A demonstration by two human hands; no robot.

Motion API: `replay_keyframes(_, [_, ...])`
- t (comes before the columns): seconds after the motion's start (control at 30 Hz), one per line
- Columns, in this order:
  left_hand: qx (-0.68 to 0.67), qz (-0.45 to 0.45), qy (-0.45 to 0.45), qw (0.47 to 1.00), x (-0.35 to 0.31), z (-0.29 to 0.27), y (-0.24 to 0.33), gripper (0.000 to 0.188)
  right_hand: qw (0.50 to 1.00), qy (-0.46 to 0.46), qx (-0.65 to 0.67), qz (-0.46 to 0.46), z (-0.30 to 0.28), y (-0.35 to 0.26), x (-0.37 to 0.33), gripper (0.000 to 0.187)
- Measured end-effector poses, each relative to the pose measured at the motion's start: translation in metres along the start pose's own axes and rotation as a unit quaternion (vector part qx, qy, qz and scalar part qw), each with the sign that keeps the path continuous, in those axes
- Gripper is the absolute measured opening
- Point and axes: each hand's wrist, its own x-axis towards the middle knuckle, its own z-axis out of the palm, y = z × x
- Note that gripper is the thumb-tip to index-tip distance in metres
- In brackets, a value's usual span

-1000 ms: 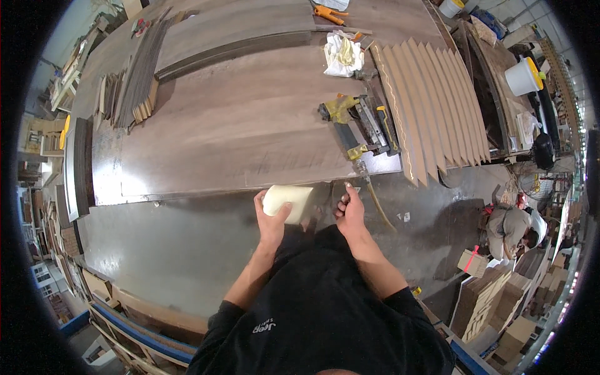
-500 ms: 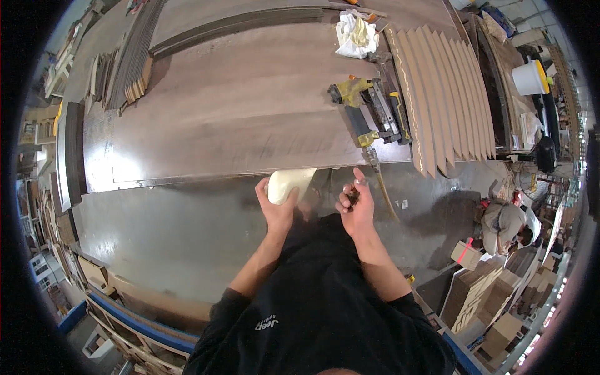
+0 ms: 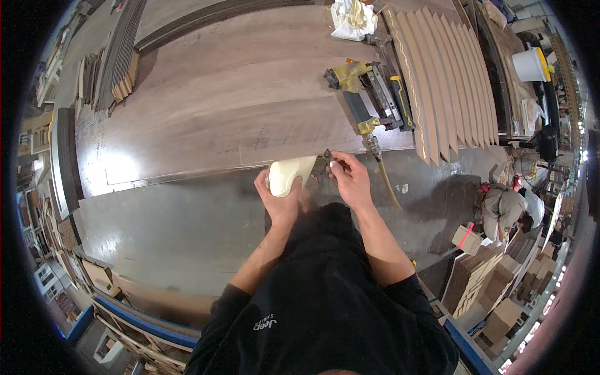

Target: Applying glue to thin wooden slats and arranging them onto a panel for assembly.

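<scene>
My left hand (image 3: 279, 197) grips a cream-white squeeze bottle (image 3: 289, 174), lying on its side with its dark nozzle (image 3: 324, 156) pointing right. The fingers of my right hand (image 3: 350, 179) pinch that nozzle tip. Both hands hover at the near edge of a large brown wooden panel (image 3: 225, 106) lying flat on the workbench. A yellow and black nail gun (image 3: 365, 94) with an air hose rests on the panel just beyond my right hand.
Thin wood strips (image 3: 444, 75) fan out at the right. A crumpled white rag (image 3: 352, 17) lies at the back, stacked boards (image 3: 115, 62) at the left. A white bucket (image 3: 531, 64) stands far right. Another person (image 3: 509, 209) crouches on the grey floor near boxes (image 3: 475, 284).
Both hands rose toward the panel edge. My right hand closed in on the bottle's nozzle and now pinches it. The view shifted down over the bench.
</scene>
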Motion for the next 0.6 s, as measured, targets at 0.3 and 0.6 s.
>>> replay_keyframes(0.3, [0.024, 0.007, -0.006, 1.0, -0.001, 0.005, 0.008, 0.071, 0.984, -0.011, -0.161, -0.074, 0.001, -0.021, 0.01, 0.03])
replay_keyframes(0.6, [0.074, 0.037, -0.016, 0.996, 0.002, 0.004, 0.005, 0.073, 0.96, -0.021, -0.246, -0.131, 0.0, -0.025, 0.015, 0.031])
